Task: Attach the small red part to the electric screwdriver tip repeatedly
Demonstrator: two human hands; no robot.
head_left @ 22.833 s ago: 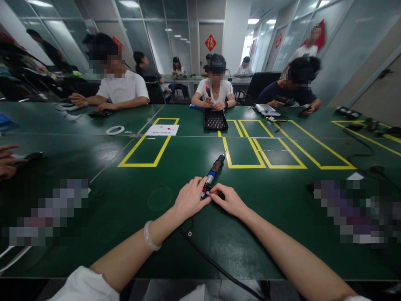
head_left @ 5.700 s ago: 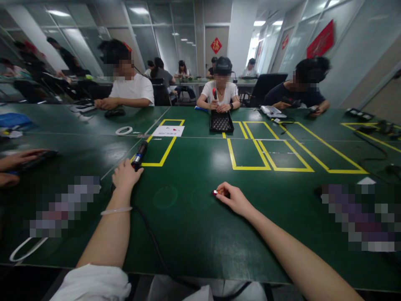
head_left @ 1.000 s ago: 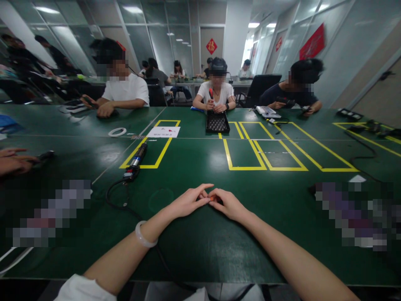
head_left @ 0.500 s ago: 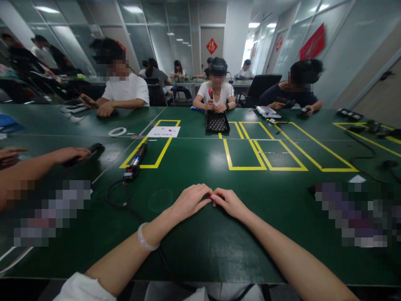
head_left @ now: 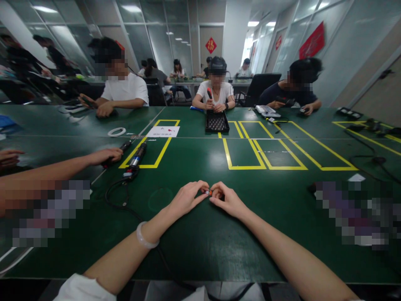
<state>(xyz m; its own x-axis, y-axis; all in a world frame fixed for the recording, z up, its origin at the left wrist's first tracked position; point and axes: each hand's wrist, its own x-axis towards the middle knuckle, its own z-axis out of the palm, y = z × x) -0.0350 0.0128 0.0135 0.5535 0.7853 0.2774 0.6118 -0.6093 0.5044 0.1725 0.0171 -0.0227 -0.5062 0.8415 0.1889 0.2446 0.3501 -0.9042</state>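
Note:
A small part with silver and orange-red showing sits between my two hands, over the middle of the green table. It is too small for its kind to be made out. My left hand pinches its silver side with thumb and fingertips; a pale bangle circles that wrist. From the other side, the curled fingers of my right hand close on its orange end. Fingertips cover most of the part.
Left of my hands lies an electric screwdriver with a black cable. A co-worker's hand holds a dark tool beside it. Yellow tape outlines mark the table ahead. Across from me, a person works over a black tray.
My fingers have shifted and opened out slightly, so more of the small part shows. The co-worker's hand at the left has moved right with its dark tool, towards the screwdriver.

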